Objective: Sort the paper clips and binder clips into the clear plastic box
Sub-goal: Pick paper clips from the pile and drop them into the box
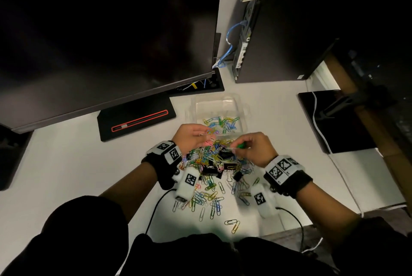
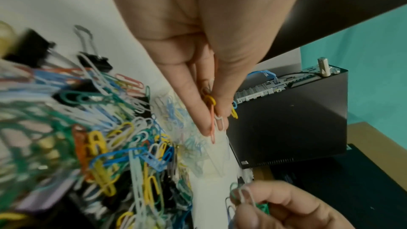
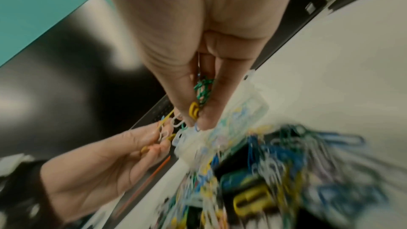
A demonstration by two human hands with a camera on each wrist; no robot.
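Note:
A heap of coloured paper clips point(image 1: 208, 157) mixed with black binder clips point(image 1: 210, 171) lies on the white desk in front of me. Behind it stands the clear plastic box point(image 1: 219, 111), with paper clips point(image 1: 223, 123) lying in its near part. My left hand point(image 1: 191, 136) hovers by the box's near edge and pinches a small bunch of clips point(image 2: 216, 116): pink, white, yellow. My right hand point(image 1: 252, 146) is over the heap's far right and pinches several clips point(image 3: 201, 93), mostly green, one yellow. Both hands nearly meet.
A black monitor point(image 1: 107, 37) and its stand base point(image 1: 136, 117) fill the left back. A black computer case point(image 1: 289, 30) stands behind the box, with a black pad point(image 1: 338, 119) and white cable point(image 1: 321, 133) to the right. Loose clips point(image 1: 233, 224) trail toward my body.

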